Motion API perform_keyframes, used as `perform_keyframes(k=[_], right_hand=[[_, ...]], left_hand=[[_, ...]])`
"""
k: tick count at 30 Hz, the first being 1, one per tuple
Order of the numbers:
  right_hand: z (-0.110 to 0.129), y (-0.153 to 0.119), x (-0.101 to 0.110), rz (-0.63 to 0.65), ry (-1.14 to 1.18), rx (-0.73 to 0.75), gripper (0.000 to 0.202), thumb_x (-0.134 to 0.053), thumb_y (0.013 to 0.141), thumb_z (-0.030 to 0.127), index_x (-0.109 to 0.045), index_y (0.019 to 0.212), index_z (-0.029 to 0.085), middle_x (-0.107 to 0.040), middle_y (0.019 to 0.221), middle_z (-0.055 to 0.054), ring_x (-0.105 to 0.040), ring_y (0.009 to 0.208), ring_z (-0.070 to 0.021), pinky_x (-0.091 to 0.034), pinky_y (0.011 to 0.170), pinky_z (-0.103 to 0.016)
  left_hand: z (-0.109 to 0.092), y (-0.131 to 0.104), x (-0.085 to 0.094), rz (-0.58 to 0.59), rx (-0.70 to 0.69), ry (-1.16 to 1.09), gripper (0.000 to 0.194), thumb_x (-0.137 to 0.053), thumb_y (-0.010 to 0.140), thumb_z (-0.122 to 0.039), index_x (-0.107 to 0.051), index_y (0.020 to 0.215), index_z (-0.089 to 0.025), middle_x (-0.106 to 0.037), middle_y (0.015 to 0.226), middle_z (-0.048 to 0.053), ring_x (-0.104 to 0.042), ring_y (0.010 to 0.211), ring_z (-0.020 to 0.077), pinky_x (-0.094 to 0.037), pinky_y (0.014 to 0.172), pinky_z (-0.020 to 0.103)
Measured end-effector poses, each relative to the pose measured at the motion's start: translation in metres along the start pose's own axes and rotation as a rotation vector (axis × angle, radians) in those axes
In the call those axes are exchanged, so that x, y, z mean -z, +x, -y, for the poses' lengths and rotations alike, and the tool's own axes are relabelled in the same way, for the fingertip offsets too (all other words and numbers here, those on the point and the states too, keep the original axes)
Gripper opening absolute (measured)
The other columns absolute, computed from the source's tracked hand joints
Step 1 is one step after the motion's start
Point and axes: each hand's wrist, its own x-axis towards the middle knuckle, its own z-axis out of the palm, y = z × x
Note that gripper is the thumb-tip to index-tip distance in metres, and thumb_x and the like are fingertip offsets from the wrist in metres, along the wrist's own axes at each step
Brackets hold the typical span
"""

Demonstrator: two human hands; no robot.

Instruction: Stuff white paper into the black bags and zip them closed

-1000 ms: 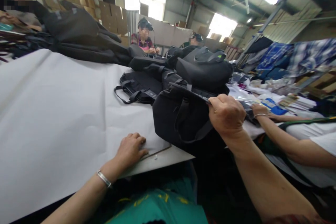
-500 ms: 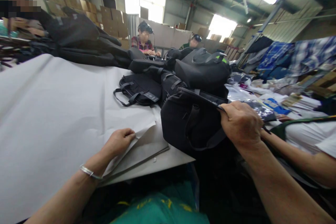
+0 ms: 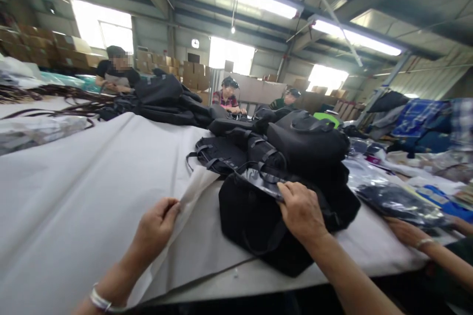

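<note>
My left hand (image 3: 157, 224) is closed on the edge of a white sheet (image 3: 92, 197) that covers the table, and the edge is lifted and folded back. Whether the sheet is paper or cloth I cannot tell. My right hand (image 3: 301, 206) grips the upper rim of a black bag (image 3: 254, 226), fingers over the rim. The bag leans at the table's near edge, its mouth partly open with a shiny grey lining showing. Behind it lie a smaller black bag with straps (image 3: 221, 152) and a large rounded black bag (image 3: 306, 138).
At the right, a co-worker's hand (image 3: 406, 231) rests beside clear plastic-wrapped dark goods (image 3: 402, 202). More black bags (image 3: 166, 98) are heaped along the far side. Other people sit beyond the pile. Brown straps (image 3: 74, 108) lie at the far left.
My right hand has brought the black bag leftward and onto the table's near edge, opening its mouth. My left hand has raised the sheet's edge higher. The view has tilted up.
</note>
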Motion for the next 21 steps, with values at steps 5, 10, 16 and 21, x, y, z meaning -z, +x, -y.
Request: perform_keyframes(k=[5,10,16,21], right_hand=[[0.066,0.008,0.001,-0.002,0.472,0.216,0.063,-0.062,0.089,0.01,-0.048,0.15,0.018,-0.05,0.154,-0.015,-0.043,0.145,-0.0316,-0.042,0.117,-0.05],[0.133,0.039,-0.031,0.411,0.648,0.423,0.093,-0.073,0.078,0.013,-0.034,0.16,0.029,-0.026,0.17,-0.016,-0.024,0.157,-0.0391,-0.033,0.122,-0.059],[0.219,0.046,-0.069,0.574,0.777,0.623,0.096,-0.081,0.078,0.053,-0.036,0.16,0.034,-0.023,0.172,-0.013,-0.018,0.158,-0.0434,-0.025,0.121,-0.07],[0.282,0.041,-0.088,0.348,1.055,0.611,0.017,-0.062,0.094,0.03,-0.078,0.099,0.024,-0.076,0.122,-0.006,-0.064,0.128,-0.0299,-0.045,0.114,-0.051]], left_hand=[[0.01,-0.022,-0.013,0.099,-0.373,0.052,0.027,-0.044,0.104,-0.034,-0.064,0.089,-0.021,-0.066,0.08,0.003,-0.063,0.074,0.0173,-0.047,0.07,0.027],[-0.006,-0.025,-0.01,0.083,-0.617,0.254,0.028,-0.038,0.104,-0.018,-0.059,0.085,-0.021,-0.062,0.074,0.002,-0.058,0.063,0.0158,-0.042,0.06,0.028],[-0.001,-0.042,0.015,0.14,-0.562,0.261,0.026,-0.038,0.101,-0.015,-0.058,0.086,-0.023,-0.068,0.082,0.005,-0.064,0.073,0.0181,-0.049,0.065,0.03],[0.044,-0.085,0.045,0.166,-0.353,0.377,0.084,-0.077,0.08,-0.039,-0.037,0.153,-0.028,-0.063,0.139,0.016,-0.061,0.126,0.0337,-0.053,0.106,0.045]])
